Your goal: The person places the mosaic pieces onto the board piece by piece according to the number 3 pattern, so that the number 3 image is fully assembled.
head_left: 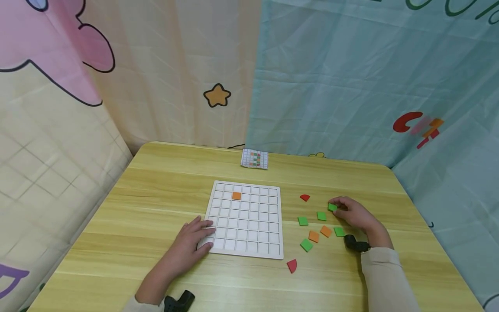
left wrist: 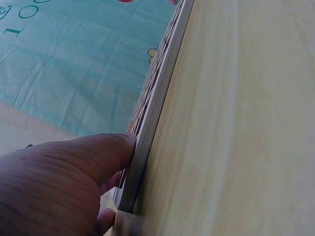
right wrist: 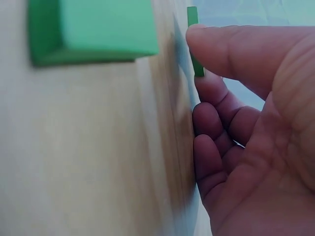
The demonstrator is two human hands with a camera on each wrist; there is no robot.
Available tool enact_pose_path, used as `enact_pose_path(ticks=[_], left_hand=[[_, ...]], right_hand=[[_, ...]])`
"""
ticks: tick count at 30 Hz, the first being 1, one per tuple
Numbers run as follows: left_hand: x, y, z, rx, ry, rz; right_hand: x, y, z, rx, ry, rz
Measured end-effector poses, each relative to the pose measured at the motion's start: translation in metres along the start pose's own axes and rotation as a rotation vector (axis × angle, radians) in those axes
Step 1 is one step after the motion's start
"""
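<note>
A white square-grid board (head_left: pixel 252 225) lies mid-table, with one orange square tile (head_left: pixel 236 196) in an upper cell. My left hand (head_left: pixel 189 245) rests on the board's lower left edge, fingers spread onto its rim; the left wrist view shows the thumb (left wrist: pixel 110 155) against the board's side. To the right of the board, my right hand (head_left: pixel 356 216) pinches a green square tile (head_left: pixel 332 207) between thumb and fingertips. In the right wrist view this green tile (right wrist: pixel 198 66) stands on edge between them, while the other fingers curl near the tabletop.
Between board and right hand lie loose green tiles (head_left: pixel 302 221), orange tiles (head_left: pixel 325 231) and two red quarter-round pieces (head_left: pixel 305 197). A printed pattern card (head_left: pixel 254 159) sits at the table's back edge. Printed curtains (head_left: pixel 312 86) hang behind the table (head_left: pixel 117 225).
</note>
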State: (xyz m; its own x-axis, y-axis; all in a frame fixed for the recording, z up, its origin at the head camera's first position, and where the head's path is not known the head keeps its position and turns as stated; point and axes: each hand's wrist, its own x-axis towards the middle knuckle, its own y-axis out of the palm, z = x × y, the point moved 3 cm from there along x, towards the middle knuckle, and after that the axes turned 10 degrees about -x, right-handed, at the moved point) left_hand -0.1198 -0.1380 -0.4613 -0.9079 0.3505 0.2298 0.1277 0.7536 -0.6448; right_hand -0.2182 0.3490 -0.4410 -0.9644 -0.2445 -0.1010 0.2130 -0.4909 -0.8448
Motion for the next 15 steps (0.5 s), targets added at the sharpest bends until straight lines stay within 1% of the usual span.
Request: enact_pose_path(ticks=[15], left_hand=[[-0.0001,0.0002,-0.0003,-0.003,-0.006,-0.004]], right_hand=[[0.0011,-0.0028,0.0052,-0.016,-0.036,-0.015]])
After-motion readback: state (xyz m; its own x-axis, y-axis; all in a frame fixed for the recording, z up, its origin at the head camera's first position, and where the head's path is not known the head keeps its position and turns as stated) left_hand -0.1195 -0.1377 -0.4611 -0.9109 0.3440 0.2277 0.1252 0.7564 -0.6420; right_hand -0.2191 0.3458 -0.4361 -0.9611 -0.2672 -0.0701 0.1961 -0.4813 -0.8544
